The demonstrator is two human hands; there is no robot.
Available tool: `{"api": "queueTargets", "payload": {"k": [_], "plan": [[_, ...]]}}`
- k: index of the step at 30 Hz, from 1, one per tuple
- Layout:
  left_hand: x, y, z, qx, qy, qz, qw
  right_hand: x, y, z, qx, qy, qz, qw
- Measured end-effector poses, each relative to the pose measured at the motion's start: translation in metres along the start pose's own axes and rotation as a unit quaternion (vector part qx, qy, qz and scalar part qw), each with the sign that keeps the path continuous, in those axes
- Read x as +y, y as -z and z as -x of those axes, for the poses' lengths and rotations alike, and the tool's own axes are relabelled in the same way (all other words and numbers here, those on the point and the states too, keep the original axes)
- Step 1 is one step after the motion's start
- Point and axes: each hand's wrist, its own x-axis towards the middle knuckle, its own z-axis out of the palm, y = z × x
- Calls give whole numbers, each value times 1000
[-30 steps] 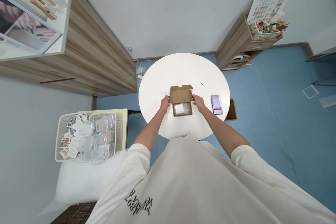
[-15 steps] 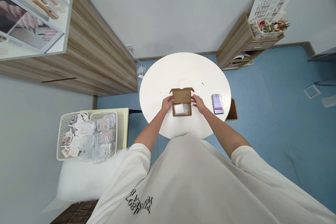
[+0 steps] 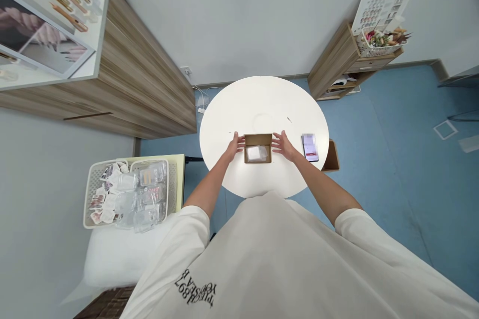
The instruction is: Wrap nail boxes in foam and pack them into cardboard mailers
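A small brown cardboard box (image 3: 258, 161) sits on the round white table (image 3: 239, 104), its lid raised at the back. Inside lies a white item in a clear plastic wrapping (image 3: 257, 153); its kind cannot be made out. My left hand (image 3: 233, 145) is at the box's left side, fingers spread, the tips close to the wall. At the opposite side is my right hand (image 3: 283, 145), fingers likewise stretched apart toward the box. Whether the fingertips touch the cardboard I cannot tell.
To the right on the table lies a phone (image 3: 310, 147). A brown bin (image 3: 331, 156) stands beyond the table's right edge. White baskets (image 3: 88, 204) of packets are at the left. Wooden cabinets (image 3: 149, 65) stand behind left, with a smaller wooden unit (image 3: 331, 62) behind right.
The lid with its side flaps has swung from lying back to standing more upright. Both hands have opened, their fingers spreading beside the box.
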Motion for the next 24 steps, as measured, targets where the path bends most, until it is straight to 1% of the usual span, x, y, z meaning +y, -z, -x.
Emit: {"api": "queueTargets", "payload": {"k": [3, 6, 10, 12, 14, 16, 18, 20, 22, 24], "plan": [[-5, 2, 1, 6, -21, -5, 1000, -1, -5, 4, -2, 17, 20, 1000], [-14, 1, 2, 27, -67, -44, 996, 4, -13, 5, 15, 33, 55, 998], [-34, -1, 8, 51, -102, -125, 986, 22, -23, 7, 23, 69, 157, 985], [-45, -2, 13, 65, -136, -187, 971, 35, -27, 9, 39, 103, 213, 971], [-57, -2, 18, 81, -190, -262, 943, 51, -29, 11, 76, 134, 264, 952], [-68, -2, 23, 82, -221, -313, 920, 67, -29, 13, 97, 150, 287, 941], [-77, -2, 27, 73, -228, -331, 913, 80, -28, 16, 107, 149, 296, 938], [-84, -2, 29, 67, -230, -333, 912, 89, -27, 17, 132, 142, 290, 937], [-88, -3, 30, 71, -224, -325, 916, 92, -26, 18, 173, 109, 274, 940], [-88, -3, 30, 75, -206, -315, 924, 92, -26, 17, 198, 57, 255, 945]]}}
